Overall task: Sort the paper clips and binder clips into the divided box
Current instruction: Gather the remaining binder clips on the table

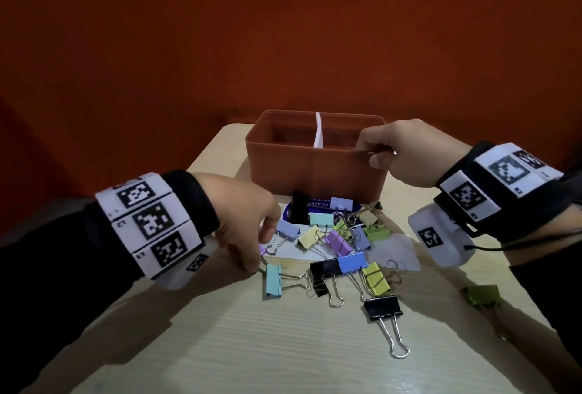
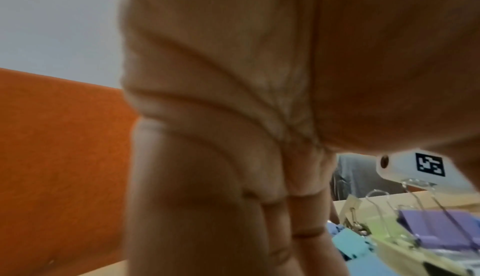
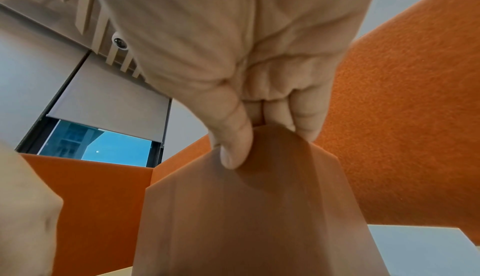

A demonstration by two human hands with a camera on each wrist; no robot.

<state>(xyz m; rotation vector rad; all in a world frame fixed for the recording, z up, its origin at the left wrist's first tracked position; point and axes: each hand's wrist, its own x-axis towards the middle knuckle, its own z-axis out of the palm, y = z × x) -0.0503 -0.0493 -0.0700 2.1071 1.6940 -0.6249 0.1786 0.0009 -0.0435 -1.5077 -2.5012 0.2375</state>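
Our right hand [image 1: 406,154] pinches the near right rim of the divided box [image 1: 315,170], thumb outside and fingers inside, steadying it at the far side of the table [image 1: 220,346]. Our left hand [image 1: 245,223] hovers with fingers curled down over the left edge of the binder clip pile [image 1: 333,248]; we cannot tell whether it grips anything yet. The clips lie tangled just in front of the box, wire handles interlocked, so lifting the lavender clip [image 1: 288,229] may drag neighbours along and scatter them. We see no paper clips clearly; they may hide under the pile. The white divider [image 1: 318,133] looks loose, and a tug on the rim could shift it. A green clip [image 1: 482,294] lies apart near the right edge and may get knocked off.
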